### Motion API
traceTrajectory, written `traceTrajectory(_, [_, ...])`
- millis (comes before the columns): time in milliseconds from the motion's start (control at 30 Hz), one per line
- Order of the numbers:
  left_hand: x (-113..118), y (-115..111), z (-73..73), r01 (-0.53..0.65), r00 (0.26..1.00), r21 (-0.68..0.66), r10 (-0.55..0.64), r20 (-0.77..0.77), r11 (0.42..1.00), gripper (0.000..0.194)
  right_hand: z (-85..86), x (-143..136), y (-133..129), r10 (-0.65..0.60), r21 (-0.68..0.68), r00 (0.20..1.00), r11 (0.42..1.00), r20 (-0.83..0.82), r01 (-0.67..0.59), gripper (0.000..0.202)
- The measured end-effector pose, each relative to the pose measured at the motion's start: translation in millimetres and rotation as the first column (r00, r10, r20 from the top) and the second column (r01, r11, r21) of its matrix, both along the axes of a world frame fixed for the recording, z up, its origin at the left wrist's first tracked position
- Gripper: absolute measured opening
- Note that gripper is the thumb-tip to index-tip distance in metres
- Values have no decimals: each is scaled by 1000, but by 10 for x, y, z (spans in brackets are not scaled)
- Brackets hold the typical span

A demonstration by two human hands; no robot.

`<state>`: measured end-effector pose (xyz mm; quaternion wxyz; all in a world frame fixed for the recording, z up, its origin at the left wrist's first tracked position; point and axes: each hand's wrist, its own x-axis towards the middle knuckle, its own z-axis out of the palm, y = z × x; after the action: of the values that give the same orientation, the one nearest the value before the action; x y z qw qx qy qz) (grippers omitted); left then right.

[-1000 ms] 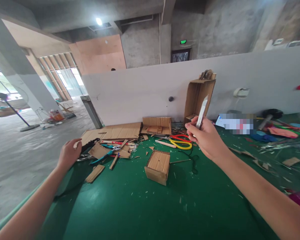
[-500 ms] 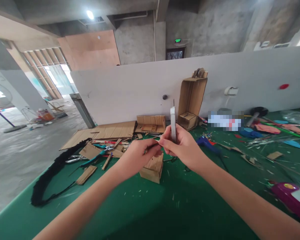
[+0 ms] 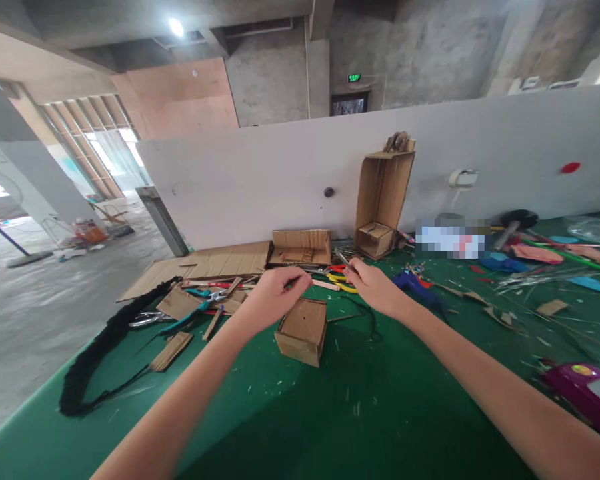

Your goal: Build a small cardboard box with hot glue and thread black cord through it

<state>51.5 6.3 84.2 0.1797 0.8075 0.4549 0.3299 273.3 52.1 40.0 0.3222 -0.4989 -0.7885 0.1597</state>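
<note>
On a smooth green table (image 3: 350, 427), a block-shaped corrugated cardboard box (image 3: 301, 347) is seen just below the left hand (image 3: 283, 291), whose curled fingertips are drawn together; anything between them cannot be made out. The right hand (image 3: 373, 285) is extended forward, a slim cutter (image 3: 343, 259) being clasped in its bent fingers.

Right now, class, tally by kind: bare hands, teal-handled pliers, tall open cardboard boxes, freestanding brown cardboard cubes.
Bare hands, left and right: 2
Teal-handled pliers: 1
Tall open cardboard box: 1
Freestanding brown cardboard cube: 1
Total: 5
</note>
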Motion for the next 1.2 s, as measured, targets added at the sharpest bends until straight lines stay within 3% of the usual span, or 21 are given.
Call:
traceTrajectory(133, [-17,-68,-53,251,929,-6,-243,-280,968,28,-61,66,34,-40,30,988,999,152,36,26])
traceTrajectory(200, [-9,-90,-83,312,881,-16,-296,-370,950,31,-81,78,19,-53,23,976,999,213,49,31])
traceTrajectory(400, [44,-191,-143,267,825,11,-222,-519,964,42,-130,78,58,-16,37,956,999,291,5,37])
traceTrajectory(500, [26,-217,-96,292,796,-34,-263,-546,956,33,-174,66,105,-19,52,957,999,289,4,29])
traceTrajectory(700, [-178,-141,40,328,797,-117,-341,-498,937,60,-320,-21,96,-33,101,959,995,280,5,30])
traceTrajectory(900, [-343,-66,-15,112,793,-185,-201,-576,976,77,-424,-127,10,48,100,938,991,345,-88,38])
traceTrajectory(1033, [-326,-48,-39,91,807,-176,-176,-563,980,66,-330,-167,-74,19,115,928,991,373,-67,37])
traceTrajectory(1200, [-389,23,-91,125,847,-124,-171,-503,984,60,29,-230,-301,-9,44,853,999,522,-16,28])
